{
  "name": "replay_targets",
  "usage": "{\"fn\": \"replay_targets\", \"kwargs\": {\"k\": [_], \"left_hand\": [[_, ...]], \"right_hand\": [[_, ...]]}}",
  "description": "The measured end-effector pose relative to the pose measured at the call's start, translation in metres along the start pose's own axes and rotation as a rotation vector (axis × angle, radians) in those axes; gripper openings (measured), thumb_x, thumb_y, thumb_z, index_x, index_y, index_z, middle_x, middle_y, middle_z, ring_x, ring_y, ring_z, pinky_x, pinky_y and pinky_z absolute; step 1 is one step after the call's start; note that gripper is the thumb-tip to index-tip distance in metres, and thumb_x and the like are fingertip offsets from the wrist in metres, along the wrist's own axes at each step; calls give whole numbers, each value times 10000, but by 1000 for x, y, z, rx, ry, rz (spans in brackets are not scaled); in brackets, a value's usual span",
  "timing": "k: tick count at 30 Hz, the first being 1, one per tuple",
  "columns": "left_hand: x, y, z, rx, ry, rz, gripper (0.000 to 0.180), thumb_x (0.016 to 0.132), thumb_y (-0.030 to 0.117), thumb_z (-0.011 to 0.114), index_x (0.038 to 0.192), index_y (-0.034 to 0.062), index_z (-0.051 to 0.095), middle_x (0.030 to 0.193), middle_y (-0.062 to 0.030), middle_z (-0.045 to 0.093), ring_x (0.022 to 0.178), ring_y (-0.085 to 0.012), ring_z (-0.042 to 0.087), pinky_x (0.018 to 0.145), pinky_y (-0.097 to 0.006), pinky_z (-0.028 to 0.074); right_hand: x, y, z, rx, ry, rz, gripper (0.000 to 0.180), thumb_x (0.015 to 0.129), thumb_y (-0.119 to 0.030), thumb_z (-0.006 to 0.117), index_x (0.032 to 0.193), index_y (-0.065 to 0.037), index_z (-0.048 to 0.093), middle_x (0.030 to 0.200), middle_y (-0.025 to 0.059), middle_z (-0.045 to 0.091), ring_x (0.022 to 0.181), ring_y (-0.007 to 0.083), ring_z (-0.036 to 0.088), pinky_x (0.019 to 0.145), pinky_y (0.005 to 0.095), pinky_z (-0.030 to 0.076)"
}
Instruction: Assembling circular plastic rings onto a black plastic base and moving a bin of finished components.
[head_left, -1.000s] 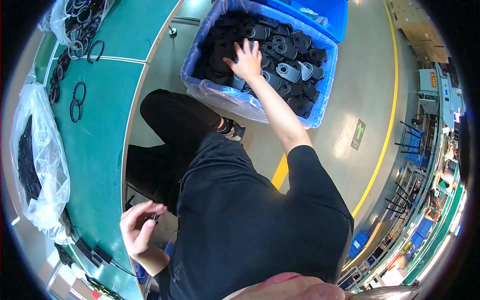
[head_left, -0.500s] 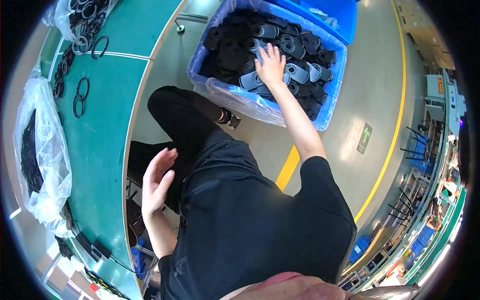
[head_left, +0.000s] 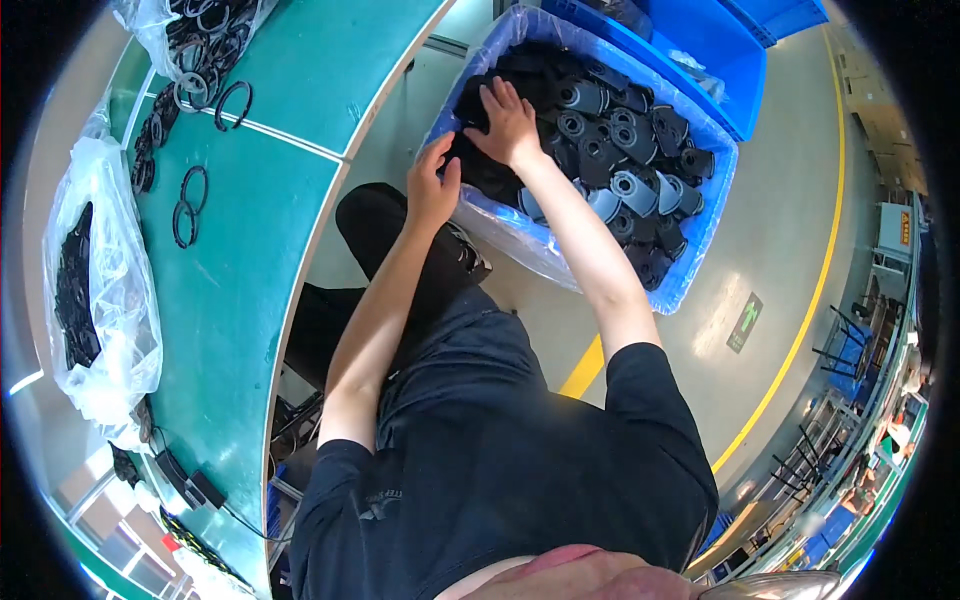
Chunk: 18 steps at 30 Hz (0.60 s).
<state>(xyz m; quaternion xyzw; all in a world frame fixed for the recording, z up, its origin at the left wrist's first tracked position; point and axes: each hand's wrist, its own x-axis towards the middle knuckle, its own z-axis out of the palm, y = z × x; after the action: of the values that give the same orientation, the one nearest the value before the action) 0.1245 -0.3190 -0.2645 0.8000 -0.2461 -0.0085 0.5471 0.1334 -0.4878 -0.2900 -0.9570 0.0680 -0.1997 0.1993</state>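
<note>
A blue bin (head_left: 712, 262) lined with clear plastic stands ahead of me, filled with black and grey plastic parts (head_left: 634, 192) that have round ring-like ends. My right hand (head_left: 508, 127) lies over the dark parts on the bin's left side, fingers spread, with nothing seen in its grasp. My left hand (head_left: 433, 186) is at the bin's near left rim, thumb apart from the fingers and nothing visible between them. Whether its fingertips touch the parts or the liner, I cannot tell.
To my left runs a green worktable (head_left: 235, 330) with loose black rings (head_left: 190, 205) and a clear plastic bag (head_left: 120, 290) of black pieces. A second blue bin (head_left: 690, 45) stands behind the first. A yellow floor line (head_left: 818, 290) runs along the right.
My left hand has moved from beside the table up and forward to the bin's rim. My right hand has shifted left across the parts. The view has turned a little.
</note>
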Motion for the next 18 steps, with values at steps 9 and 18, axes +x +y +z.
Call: {"fn": "replay_targets", "kwargs": {"k": [9,18], "left_hand": [[-56,-24,-45,-125,82,-228,266,854,11,517,1116,-6,559,1116,-122,586,1014,-193,588,832,-270,466],[-73,-15,-46,-273,49,-293,232,879,-10,497,1101,-25,562,1106,-102,585,1003,-166,585,867,-249,452]], "right_hand": [[3,-13,13,-20,-215,178,664,689,-291,694,1256,-61,434,1287,126,469,1168,293,452,981,593,258],[20,-13,20,146,13,118,578,640,-228,729,1145,-100,477,1248,188,469,1061,317,525,909,499,364]]}}
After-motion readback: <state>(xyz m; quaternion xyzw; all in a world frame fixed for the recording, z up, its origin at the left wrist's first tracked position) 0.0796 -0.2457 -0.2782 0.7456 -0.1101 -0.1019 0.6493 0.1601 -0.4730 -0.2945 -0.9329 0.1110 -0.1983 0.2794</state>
